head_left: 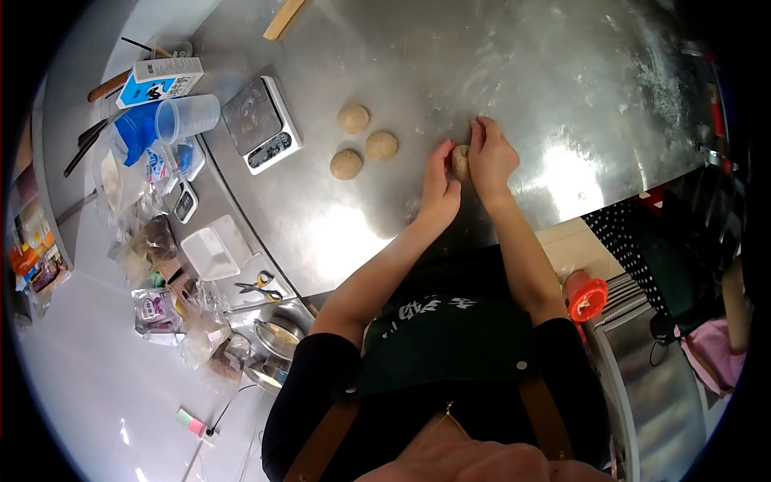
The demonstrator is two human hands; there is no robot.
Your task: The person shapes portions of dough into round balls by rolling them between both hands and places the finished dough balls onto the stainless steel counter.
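A piece of brown dough (pixel 460 161) rests on the metal table (pixel 385 72), between my two hands. My left hand (pixel 439 186) cups its left side with the fingers curved round it. On the other side, my right hand (pixel 492 158) presses against the dough, its fingers together and pointing away from me. Left of my hands lie three round dough balls: one farther back (pixel 353 119), one to the right (pixel 381 146) and one nearer me (pixel 346 165).
A digital scale (pixel 263 124) stands left of the dough balls. Beyond it are a milk carton (pixel 161 80), a plastic cup (pixel 187 118), a white tray (pixel 215 247) and scissors (pixel 259 285). A wooden stick (pixel 283 19) lies at the back. At the right is a person's arm (pixel 734 305).
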